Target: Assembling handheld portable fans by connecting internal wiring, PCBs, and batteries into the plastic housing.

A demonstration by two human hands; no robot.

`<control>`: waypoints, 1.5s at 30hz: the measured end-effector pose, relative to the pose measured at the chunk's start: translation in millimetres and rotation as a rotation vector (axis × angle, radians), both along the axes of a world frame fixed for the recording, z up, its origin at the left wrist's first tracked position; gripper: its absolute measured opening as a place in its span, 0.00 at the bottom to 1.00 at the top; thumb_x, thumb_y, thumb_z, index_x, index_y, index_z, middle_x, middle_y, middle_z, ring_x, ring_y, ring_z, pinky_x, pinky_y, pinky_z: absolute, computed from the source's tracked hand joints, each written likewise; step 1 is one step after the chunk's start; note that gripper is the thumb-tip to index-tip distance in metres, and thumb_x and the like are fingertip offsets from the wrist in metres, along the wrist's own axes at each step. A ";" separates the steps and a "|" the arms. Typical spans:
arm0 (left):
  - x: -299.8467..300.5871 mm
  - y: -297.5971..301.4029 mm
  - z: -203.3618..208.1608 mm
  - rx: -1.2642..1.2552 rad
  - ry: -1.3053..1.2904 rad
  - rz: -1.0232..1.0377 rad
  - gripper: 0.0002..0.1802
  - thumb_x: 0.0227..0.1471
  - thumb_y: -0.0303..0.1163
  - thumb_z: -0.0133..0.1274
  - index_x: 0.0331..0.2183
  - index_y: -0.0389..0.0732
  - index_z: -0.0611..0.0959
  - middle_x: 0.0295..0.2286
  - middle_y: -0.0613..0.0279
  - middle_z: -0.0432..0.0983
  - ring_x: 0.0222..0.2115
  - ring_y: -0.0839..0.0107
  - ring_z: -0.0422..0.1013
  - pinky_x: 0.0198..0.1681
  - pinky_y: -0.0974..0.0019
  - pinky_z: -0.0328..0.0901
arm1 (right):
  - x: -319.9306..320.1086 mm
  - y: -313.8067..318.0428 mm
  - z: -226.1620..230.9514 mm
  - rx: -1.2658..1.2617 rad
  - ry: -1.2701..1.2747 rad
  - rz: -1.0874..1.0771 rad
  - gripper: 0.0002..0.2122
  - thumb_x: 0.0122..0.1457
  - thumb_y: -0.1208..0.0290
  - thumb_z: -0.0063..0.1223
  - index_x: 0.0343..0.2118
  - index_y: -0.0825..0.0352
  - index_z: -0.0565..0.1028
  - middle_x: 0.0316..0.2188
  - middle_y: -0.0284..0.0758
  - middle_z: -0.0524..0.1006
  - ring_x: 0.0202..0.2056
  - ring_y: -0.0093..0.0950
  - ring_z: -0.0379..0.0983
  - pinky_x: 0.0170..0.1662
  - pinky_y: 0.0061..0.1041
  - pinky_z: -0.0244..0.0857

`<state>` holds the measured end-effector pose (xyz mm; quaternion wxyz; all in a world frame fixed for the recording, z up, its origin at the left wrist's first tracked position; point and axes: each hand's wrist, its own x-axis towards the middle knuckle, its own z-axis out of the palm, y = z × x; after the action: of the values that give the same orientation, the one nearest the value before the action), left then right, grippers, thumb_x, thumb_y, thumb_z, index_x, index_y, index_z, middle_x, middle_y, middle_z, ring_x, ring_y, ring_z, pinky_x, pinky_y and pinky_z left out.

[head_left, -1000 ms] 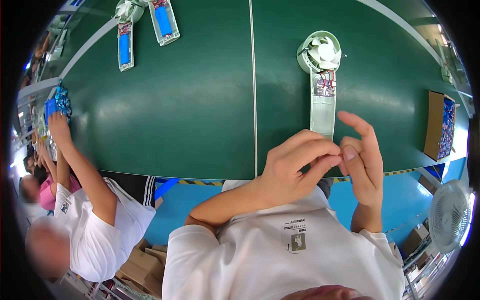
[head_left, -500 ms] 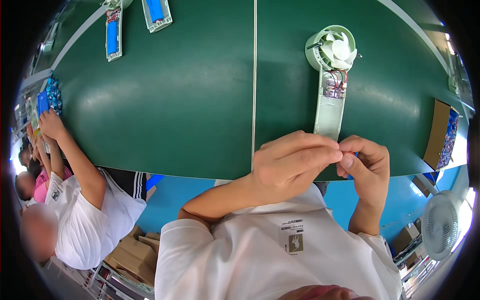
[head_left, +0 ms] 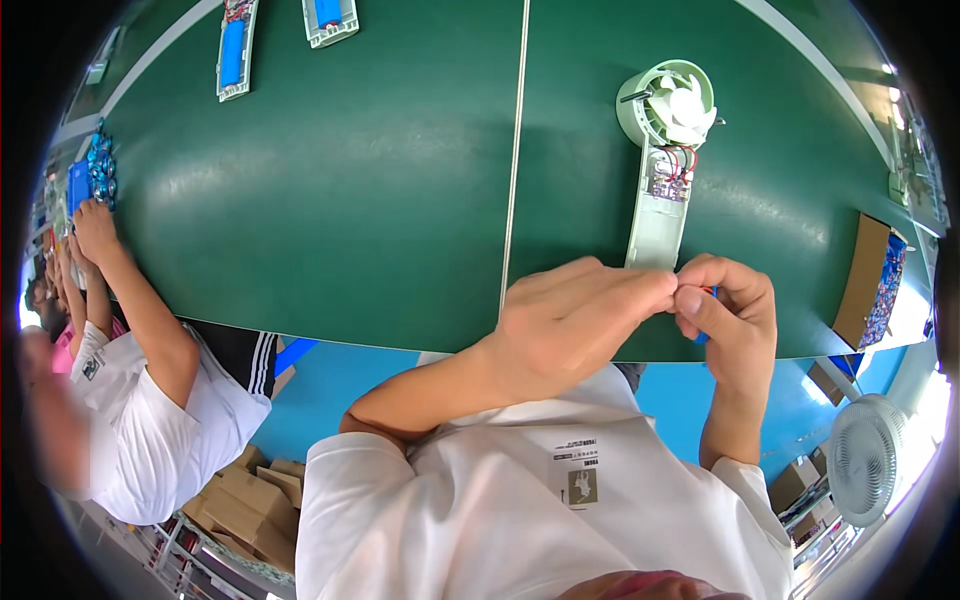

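Observation:
My left hand (head_left: 575, 315) reaches across with its fingers straight and pressed together, its fingertips meeting my right hand's in a pinch. What lies between them is too small to make out. My right hand (head_left: 738, 310) is curled around a blue battery (head_left: 701, 338), mostly hidden by the fingers, with a bit of red showing near the thumb. Just beyond both hands lies a pale green handheld fan (head_left: 657, 230), its handle open and pointing toward me. White blades (head_left: 682, 108) sit in its round head. Red and black wires run to a small circuit board (head_left: 669, 182) in the handle.
At the far left lie two more open fan handles with blue batteries (head_left: 232, 55). A cardboard box (head_left: 862, 285) of blue and red items stands at the right edge. A co-worker's arm (head_left: 150, 300) reaches over the left side. A standing fan (head_left: 868, 460) is at lower right.
The view has shifted slightly. My hands stay pinched together, with the left fingers drawn closer together over the right fingertips. The co-worker on the left has shifted a little leftward in view.

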<state>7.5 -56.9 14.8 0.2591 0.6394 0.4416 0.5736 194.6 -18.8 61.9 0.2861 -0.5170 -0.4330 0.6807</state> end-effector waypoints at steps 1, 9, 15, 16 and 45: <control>-2.4 1.2 3.7 -0.001 0.100 0.014 0.17 0.41 0.23 0.68 0.37 0.36 0.83 0.29 0.58 0.82 0.24 0.67 0.75 0.25 0.70 0.69 | 0.2 3.1 0.0 0.039 -0.060 0.014 0.04 0.53 0.80 0.56 0.31 0.73 0.77 0.24 0.33 0.76 0.19 0.17 0.65 0.22 0.15 0.56; -21.7 16.7 17.9 0.220 0.906 -0.219 0.28 0.45 0.48 0.60 0.46 0.41 0.81 0.54 0.59 0.69 0.59 0.57 0.60 0.49 0.56 0.66 | -4.2 45.3 5.0 0.616 -0.461 0.167 0.04 0.51 0.86 0.57 0.30 0.73 0.77 0.28 0.31 0.75 0.32 0.19 0.69 0.36 0.16 0.61; -35.4 28.7 3.6 0.276 1.112 -0.412 0.34 0.54 0.54 0.51 0.56 0.43 0.72 0.57 0.64 0.64 0.62 0.59 0.53 0.60 0.52 0.55 | -7.0 62.4 2.1 0.799 -0.569 0.324 0.05 0.49 0.85 0.58 0.30 0.72 0.77 0.28 0.34 0.76 0.30 0.22 0.70 0.33 0.18 0.63; -35.2 28.2 2.1 0.275 1.110 -0.405 0.34 0.54 0.54 0.51 0.56 0.43 0.72 0.57 0.64 0.64 0.62 0.59 0.53 0.60 0.52 0.55 | -6.2 63.8 1.7 0.802 -0.570 0.330 0.05 0.49 0.85 0.58 0.30 0.72 0.77 0.28 0.34 0.76 0.30 0.22 0.70 0.33 0.18 0.63; -29.1 26.8 -13.0 0.258 0.897 -0.380 0.39 0.46 0.52 0.60 0.56 0.43 0.73 0.56 0.66 0.67 0.62 0.65 0.54 0.61 0.57 0.58 | -19.5 52.0 9.2 0.736 -0.772 0.296 0.04 0.56 0.77 0.61 0.33 0.70 0.77 0.26 0.28 0.78 0.22 0.14 0.68 0.25 0.14 0.62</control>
<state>-21.6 -30.1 1.8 0.0624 0.9188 0.3108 0.2351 175.2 33.3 71.1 0.1699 -0.5285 -0.7838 0.2784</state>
